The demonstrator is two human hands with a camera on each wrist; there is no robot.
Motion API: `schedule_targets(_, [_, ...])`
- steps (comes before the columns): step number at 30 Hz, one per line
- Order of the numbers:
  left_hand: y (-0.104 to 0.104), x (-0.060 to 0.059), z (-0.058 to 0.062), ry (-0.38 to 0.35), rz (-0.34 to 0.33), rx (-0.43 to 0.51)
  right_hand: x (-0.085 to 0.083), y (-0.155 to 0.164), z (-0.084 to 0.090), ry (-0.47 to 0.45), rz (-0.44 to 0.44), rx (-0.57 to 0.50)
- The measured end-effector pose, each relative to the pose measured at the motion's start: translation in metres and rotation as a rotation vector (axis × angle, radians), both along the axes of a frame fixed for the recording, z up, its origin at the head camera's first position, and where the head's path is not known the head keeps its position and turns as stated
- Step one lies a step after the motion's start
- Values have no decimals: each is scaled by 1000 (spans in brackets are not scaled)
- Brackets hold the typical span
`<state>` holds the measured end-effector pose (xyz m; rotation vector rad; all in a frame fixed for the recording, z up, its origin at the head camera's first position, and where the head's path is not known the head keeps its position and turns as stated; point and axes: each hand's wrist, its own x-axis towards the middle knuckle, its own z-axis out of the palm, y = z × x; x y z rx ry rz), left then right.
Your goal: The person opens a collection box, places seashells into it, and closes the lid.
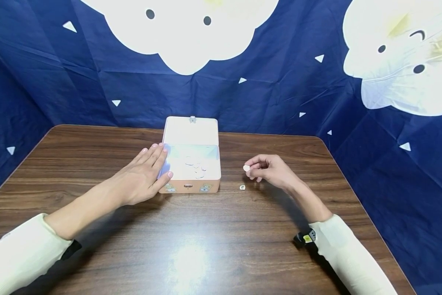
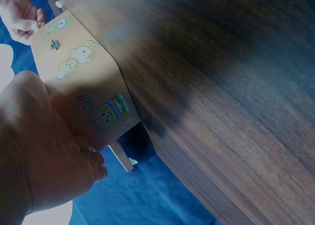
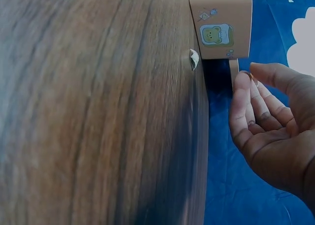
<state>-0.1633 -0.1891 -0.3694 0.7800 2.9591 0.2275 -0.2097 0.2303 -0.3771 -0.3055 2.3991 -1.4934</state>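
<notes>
An open hinged tin box [image 1: 189,186], peach outside with printed bears and white inside, stands on the table with its lid [image 1: 190,130] raised at the back. Several small whitish pieces [image 1: 189,160] lie on its floor, too washed out to make out clearly. My left hand [image 1: 142,178] rests against the box's left side, fingers straight. To the right of the box, my right hand [image 1: 270,169] pinches a small white shell [image 1: 246,168] between thumb and fingertips, above the table. Below it another small shell [image 1: 242,187] lies on the wood, also seen as a shell [image 3: 194,60] in the right wrist view.
The brown wood-grain table [image 1: 243,246] has a bright glare spot near its front. Behind and beside it hangs a dark blue cloth [image 1: 143,90] with white clouds and triangles. A black strap device [image 1: 305,237] sits at the right sleeve.
</notes>
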Motion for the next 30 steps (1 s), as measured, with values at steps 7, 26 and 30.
schedule_targets(7, [0, 0, 1, 3, -2, -1, 0, -4, 1, 47, -23, 9])
schedule_targets(26, [0, 0, 0, 5, -1, -2, -2, -25, 8, 97, -15, -19])
schedule_targets(30, [1, 0, -1, 4, 0, -2, -2, -31, 10, 96, -3, -30])
